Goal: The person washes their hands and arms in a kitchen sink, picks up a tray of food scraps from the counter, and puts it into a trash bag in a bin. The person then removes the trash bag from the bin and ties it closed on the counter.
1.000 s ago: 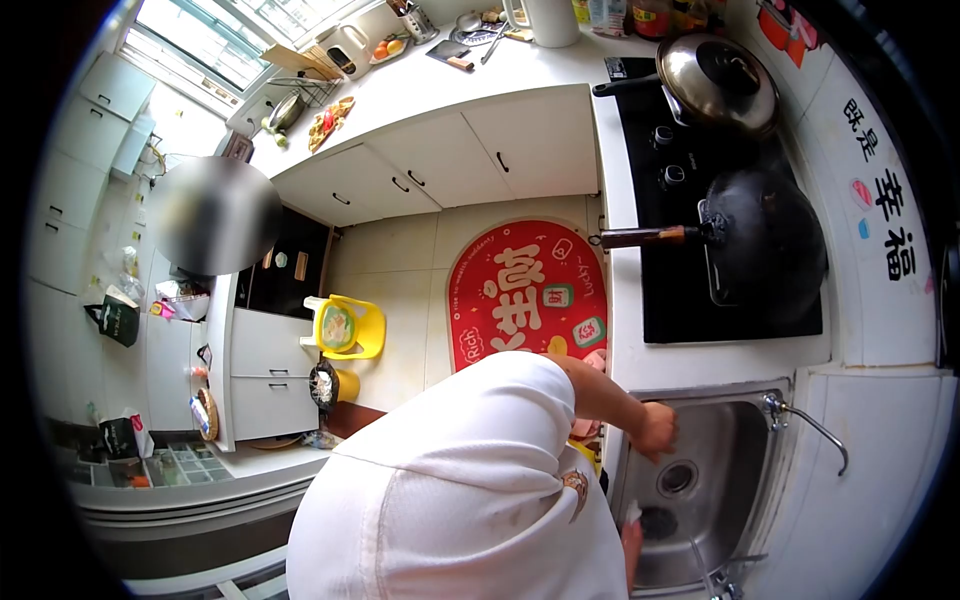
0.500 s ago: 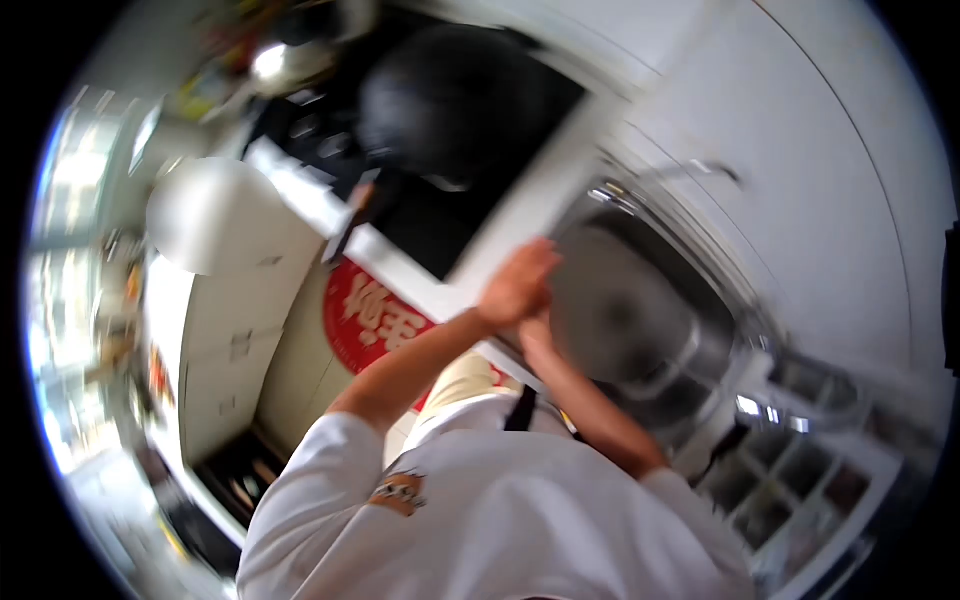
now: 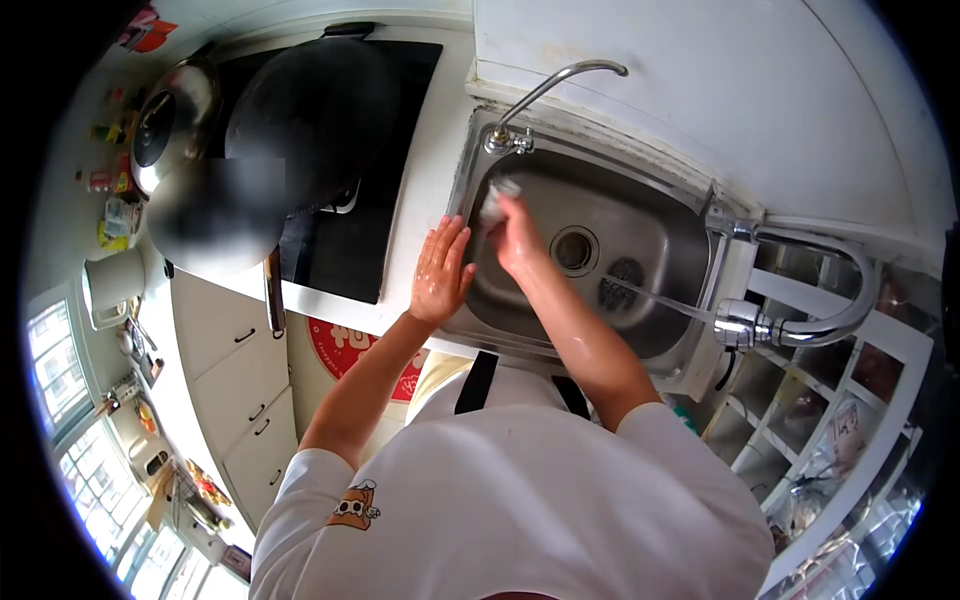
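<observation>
My right hand [image 3: 515, 235] is closed round a crumpled whitish wad [image 3: 498, 200], perhaps a cloth, over the left end of the steel sink [image 3: 640, 215]. Beside it, my left hand [image 3: 440, 275] lies flat at the sink's left rim with its fingers out and holds nothing. Both hands and forearms look wet. Below the large tap [image 3: 740, 325] a thin stream of water runs into the sink, near a dark oval patch and the round drain [image 3: 575, 250].
A dark wok [image 3: 310, 120] with its handle pointing at the room stands on the black hob [image 3: 350, 255] to the left. A lidded pan [image 3: 175, 120] is behind it. A thin curved tap [image 3: 560, 80] rises at the sink's back corner. Racks [image 3: 800, 400] stand at the right.
The view has swung round over the sink. My hands, together half a second ago, are now apart, and a whitish wad shows in my right hand.
</observation>
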The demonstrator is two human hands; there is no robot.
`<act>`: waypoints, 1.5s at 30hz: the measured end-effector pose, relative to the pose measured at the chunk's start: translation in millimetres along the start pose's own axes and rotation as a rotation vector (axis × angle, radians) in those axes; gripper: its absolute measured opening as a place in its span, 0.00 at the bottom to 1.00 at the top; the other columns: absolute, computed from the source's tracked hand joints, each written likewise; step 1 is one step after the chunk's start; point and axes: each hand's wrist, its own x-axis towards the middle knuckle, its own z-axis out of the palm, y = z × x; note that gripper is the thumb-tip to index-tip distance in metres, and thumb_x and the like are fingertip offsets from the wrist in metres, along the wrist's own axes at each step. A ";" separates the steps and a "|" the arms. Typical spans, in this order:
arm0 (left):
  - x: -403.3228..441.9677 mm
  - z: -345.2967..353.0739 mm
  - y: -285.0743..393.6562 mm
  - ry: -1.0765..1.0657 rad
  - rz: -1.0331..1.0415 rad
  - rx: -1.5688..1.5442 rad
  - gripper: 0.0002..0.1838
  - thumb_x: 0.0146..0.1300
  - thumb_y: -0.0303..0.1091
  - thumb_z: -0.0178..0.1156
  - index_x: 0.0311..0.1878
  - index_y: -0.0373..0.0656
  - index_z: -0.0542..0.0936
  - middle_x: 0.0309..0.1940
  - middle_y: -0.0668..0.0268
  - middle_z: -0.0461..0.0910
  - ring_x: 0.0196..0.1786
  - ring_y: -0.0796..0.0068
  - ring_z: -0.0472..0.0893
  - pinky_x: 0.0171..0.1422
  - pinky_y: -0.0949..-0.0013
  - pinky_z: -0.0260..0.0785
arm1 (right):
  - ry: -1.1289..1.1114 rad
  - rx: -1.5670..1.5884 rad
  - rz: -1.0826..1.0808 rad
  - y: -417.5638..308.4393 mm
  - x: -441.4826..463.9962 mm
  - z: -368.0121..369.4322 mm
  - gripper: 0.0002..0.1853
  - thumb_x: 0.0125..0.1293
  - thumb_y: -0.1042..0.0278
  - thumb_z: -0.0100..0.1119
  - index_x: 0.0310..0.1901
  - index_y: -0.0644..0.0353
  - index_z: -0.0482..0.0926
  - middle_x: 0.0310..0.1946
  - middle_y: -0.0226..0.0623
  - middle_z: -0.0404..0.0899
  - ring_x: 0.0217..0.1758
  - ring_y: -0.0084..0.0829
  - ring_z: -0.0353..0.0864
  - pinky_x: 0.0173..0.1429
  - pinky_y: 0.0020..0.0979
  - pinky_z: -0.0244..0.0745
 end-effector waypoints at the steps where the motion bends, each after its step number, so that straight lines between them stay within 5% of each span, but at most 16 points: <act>1: 0.2 -1.0 2.1 -0.025 0.038 0.001 0.28 0.62 0.33 0.55 0.65 0.37 0.64 0.67 0.49 0.62 0.71 0.46 0.59 0.74 0.49 0.50 | -0.025 -0.135 0.026 13.3 1.5 -0.4 0.15 0.64 0.63 0.56 0.52 0.52 0.70 0.41 0.29 0.73 0.43 0.22 0.73 0.51 0.30 0.69; 3: 0.8 -2.3 6.0 -0.059 0.055 -0.013 0.29 0.63 0.31 0.54 0.66 0.35 0.62 0.68 0.48 0.60 0.72 0.47 0.58 0.73 0.47 0.49 | -0.029 -0.180 -0.062 25.2 -13.7 23.2 0.33 0.65 0.67 0.55 0.68 0.61 0.53 0.59 0.43 0.63 0.55 0.32 0.69 0.59 0.38 0.66; 5: -3.1 0.7 10.3 -0.063 0.016 -0.021 0.30 0.63 0.31 0.55 0.67 0.35 0.60 0.68 0.48 0.59 0.72 0.48 0.58 0.73 0.47 0.49 | 0.251 -0.336 -0.107 27.2 9.7 30.2 0.26 0.64 0.68 0.57 0.62 0.61 0.62 0.51 0.36 0.72 0.52 0.28 0.71 0.58 0.29 0.67; 7: -9.5 8.5 15.5 -0.124 0.019 0.047 0.33 0.61 0.31 0.57 0.68 0.33 0.58 0.70 0.48 0.57 0.73 0.50 0.56 0.74 0.49 0.49 | 0.208 -0.456 -0.096 2.0 39.0 28.8 0.19 0.65 0.69 0.56 0.55 0.66 0.68 0.51 0.42 0.74 0.56 0.35 0.73 0.60 0.33 0.69; 11: -10.5 11.9 23.8 -0.191 0.004 0.163 0.34 0.60 0.34 0.59 0.67 0.32 0.60 0.70 0.50 0.57 0.74 0.53 0.56 0.75 0.53 0.49 | 0.283 0.465 0.139 -74.5 88.6 -9.5 0.11 0.66 0.74 0.52 0.48 0.71 0.72 0.51 0.50 0.75 0.56 0.46 0.75 0.59 0.51 0.75; 16: -9.0 10.9 21.1 -0.209 0.004 0.197 0.33 0.61 0.34 0.59 0.67 0.33 0.62 0.70 0.52 0.58 0.74 0.57 0.56 0.76 0.55 0.49 | 0.333 0.780 -0.002 -153.8 51.9 -137.9 0.18 0.67 0.80 0.44 0.57 0.77 0.65 0.59 0.57 0.68 0.65 0.52 0.67 0.68 0.51 0.68; 20: -7.4 8.9 25.8 -0.220 0.001 0.189 0.30 0.62 0.34 0.58 0.66 0.35 0.63 0.69 0.52 0.59 0.74 0.56 0.56 0.75 0.55 0.49 | 0.419 0.517 -0.333 -194.5 -1.0 -221.0 0.15 0.67 0.73 0.47 0.53 0.68 0.71 0.55 0.48 0.74 0.61 0.46 0.72 0.67 0.50 0.68; 23: -0.7 14.6 35.0 -0.178 0.035 0.102 0.29 0.62 0.34 0.58 0.65 0.36 0.65 0.68 0.52 0.61 0.73 0.55 0.58 0.75 0.55 0.50 | 0.209 0.188 -0.265 -176.3 -36.8 -240.6 0.09 0.66 0.69 0.51 0.46 0.58 0.75 0.46 0.37 0.80 0.55 0.39 0.77 0.64 0.50 0.68; 25: 11.7 36.3 52.3 -0.210 0.028 -0.155 0.27 0.64 0.35 0.57 0.65 0.36 0.65 0.66 0.52 0.63 0.71 0.53 0.61 0.74 0.54 0.52 | 0.128 0.057 -0.137 -152.0 -48.9 -224.8 0.08 0.66 0.66 0.53 0.44 0.55 0.75 0.43 0.33 0.80 0.53 0.35 0.78 0.65 0.46 0.67; 26: 22.7 50.1 64.0 -0.221 0.025 -0.281 0.27 0.64 0.35 0.56 0.64 0.36 0.65 0.65 0.52 0.64 0.70 0.52 0.62 0.73 0.54 0.52 | 0.024 0.138 -0.089 -140.4 -53.2 -214.6 0.14 0.66 0.64 0.54 0.51 0.57 0.73 0.55 0.39 0.75 0.62 0.37 0.71 0.70 0.42 0.60; 27: 34.1 64.3 79.3 -0.278 -0.158 -0.477 0.25 0.67 0.39 0.53 0.64 0.37 0.66 0.64 0.53 0.65 0.68 0.52 0.64 0.72 0.54 0.54 | 0.213 0.166 -0.049 -137.9 -67.1 -179.5 0.22 0.67 0.64 0.53 0.60 0.60 0.67 0.67 0.44 0.61 0.71 0.40 0.59 0.75 0.40 0.51; 29: 60.4 96.9 103.5 -0.437 -0.567 -0.948 0.25 0.72 0.46 0.45 0.63 0.38 0.66 0.63 0.54 0.67 0.65 0.55 0.67 0.70 0.56 0.57 | 0.062 0.183 -0.077 -135.7 -89.5 -143.5 0.28 0.69 0.63 0.51 0.67 0.65 0.58 0.73 0.44 0.48 0.76 0.41 0.46 0.77 0.40 0.43; 32: 100.3 149.0 119.1 -0.543 -1.078 -1.720 0.29 0.73 0.55 0.35 0.60 0.38 0.67 0.61 0.55 0.70 0.61 0.61 0.71 0.66 0.57 0.63 | -0.027 0.369 -0.124 -124.8 -104.6 -127.5 0.28 0.70 0.63 0.50 0.67 0.67 0.58 0.72 0.44 0.51 0.76 0.39 0.48 0.77 0.39 0.43; 38: 116.8 181.5 152.0 -0.595 -1.065 -2.133 0.31 0.72 0.56 0.37 0.63 0.38 0.65 0.58 0.50 0.71 0.62 0.54 0.71 0.63 0.52 0.65 | 0.087 0.099 -0.340 -100.9 -138.3 -117.1 0.24 0.71 0.64 0.45 0.67 0.62 0.62 0.69 0.40 0.58 0.73 0.34 0.55 0.75 0.35 0.49; 41: 104.8 180.3 182.4 -0.346 -1.334 -1.814 0.32 0.71 0.58 0.38 0.62 0.37 0.65 0.60 0.50 0.70 0.66 0.53 0.67 0.68 0.54 0.59 | 0.224 -0.262 -0.420 -82.7 -123.8 -131.7 0.29 0.71 0.56 0.47 0.70 0.58 0.58 0.69 0.40 0.59 0.72 0.34 0.57 0.73 0.33 0.51; 45: 88.1 185.6 203.8 -0.282 -0.884 -1.402 0.38 0.68 0.61 0.42 0.72 0.43 0.56 0.63 0.52 0.67 0.70 0.61 0.61 0.74 0.65 0.45 | 0.296 -0.269 -0.296 -90.0 -118.1 -122.1 0.36 0.69 0.47 0.47 0.72 0.58 0.52 0.71 0.43 0.55 0.73 0.37 0.55 0.74 0.34 0.48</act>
